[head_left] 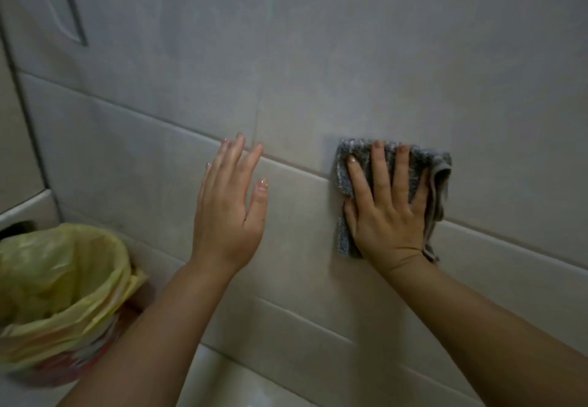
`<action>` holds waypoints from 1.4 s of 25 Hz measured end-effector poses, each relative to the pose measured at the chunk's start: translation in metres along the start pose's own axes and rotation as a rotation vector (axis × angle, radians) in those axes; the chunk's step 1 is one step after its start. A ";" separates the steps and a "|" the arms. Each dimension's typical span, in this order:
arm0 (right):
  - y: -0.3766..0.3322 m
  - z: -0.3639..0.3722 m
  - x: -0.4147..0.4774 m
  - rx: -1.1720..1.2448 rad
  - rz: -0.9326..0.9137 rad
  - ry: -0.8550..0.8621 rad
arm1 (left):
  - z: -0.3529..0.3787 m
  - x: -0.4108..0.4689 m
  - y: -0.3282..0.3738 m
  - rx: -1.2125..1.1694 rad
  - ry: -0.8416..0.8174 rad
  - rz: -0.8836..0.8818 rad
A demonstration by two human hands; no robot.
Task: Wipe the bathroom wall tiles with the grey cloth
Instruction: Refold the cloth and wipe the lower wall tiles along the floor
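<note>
The grey cloth (345,168) lies flat against the beige wall tiles (318,72), folded, just right of the middle of the view. My right hand (386,212) presses on it with fingers spread, covering most of it. Grey fabric shows above, left and right of the hand. My left hand (227,206) is held up to the left of the cloth, fingers straight and apart, holding nothing, close to the wall at a horizontal grout line.
A bin lined with a yellow plastic bag (60,292) stands on the floor at the lower left, near my left forearm. A dark hanging strap or hose (74,9) runs down the wall at the upper left. A wall corner (22,104) lies at far left.
</note>
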State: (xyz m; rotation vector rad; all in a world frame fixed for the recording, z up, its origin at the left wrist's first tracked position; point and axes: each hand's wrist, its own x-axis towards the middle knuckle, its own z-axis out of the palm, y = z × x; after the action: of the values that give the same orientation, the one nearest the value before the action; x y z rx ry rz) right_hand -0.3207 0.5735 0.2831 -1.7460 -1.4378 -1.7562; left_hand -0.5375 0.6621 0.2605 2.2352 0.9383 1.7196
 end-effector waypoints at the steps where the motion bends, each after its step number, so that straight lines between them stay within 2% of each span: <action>1: -0.022 0.006 0.001 0.019 -0.050 -0.006 | -0.004 -0.001 -0.014 0.011 0.019 -0.021; 4: -0.066 0.018 -0.035 0.123 -0.348 -0.167 | -0.009 -0.012 -0.047 0.010 0.035 -0.117; 7: -0.057 0.013 -0.052 0.050 -0.558 -0.259 | -0.012 -0.021 -0.065 -0.025 0.024 -0.197; 9: -0.052 0.008 -0.016 0.092 -0.511 -0.173 | -0.015 -0.021 -0.077 -0.037 0.043 -0.222; 11: -0.065 0.009 0.040 0.117 -0.341 -0.027 | -0.018 -0.021 -0.086 -0.038 0.064 -0.233; 13: -0.101 0.020 0.077 0.109 -0.219 0.071 | -0.020 -0.026 -0.094 -0.038 0.060 -0.236; 14: -0.125 0.028 0.083 0.115 -0.226 0.075 | -0.020 -0.028 -0.099 -0.035 0.060 -0.248; 15: -0.146 0.034 0.079 0.134 -0.280 0.044 | -0.020 -0.030 -0.104 -0.034 0.064 -0.266; 17: -0.174 0.045 0.038 0.150 -0.508 -0.104 | -0.022 -0.031 -0.111 -0.037 0.076 -0.297; 19: -0.172 0.042 -0.011 0.119 -0.720 -0.274 | -0.026 -0.031 -0.114 -0.061 0.083 -0.334; 20: -0.161 0.038 -0.022 0.126 -0.772 -0.295 | -0.029 -0.031 -0.116 -0.070 0.086 -0.352; 22: -0.136 0.029 -0.007 0.170 -0.763 -0.226 | -0.036 -0.032 -0.122 -0.078 0.101 -0.381; 25: -0.118 0.022 0.078 0.139 -0.498 -0.050 | -0.043 -0.030 -0.130 -0.083 0.122 -0.410; 28: -0.157 0.032 0.133 0.103 -0.335 0.061 | -0.044 -0.031 -0.133 -0.093 0.128 -0.410; 33: -0.251 0.061 0.095 0.225 -0.501 -0.009 | -0.046 -0.045 -0.144 -0.049 0.081 -0.409; 35: -0.275 0.069 0.068 0.176 -0.596 -0.100 | -0.053 -0.050 -0.154 -0.007 0.067 -0.393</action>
State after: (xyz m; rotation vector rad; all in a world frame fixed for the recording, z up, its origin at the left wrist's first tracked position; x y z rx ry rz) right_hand -0.5071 0.7847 0.2068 -1.4190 -2.2547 -1.7336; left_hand -0.6502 0.7420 0.1613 1.8392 1.2811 1.6169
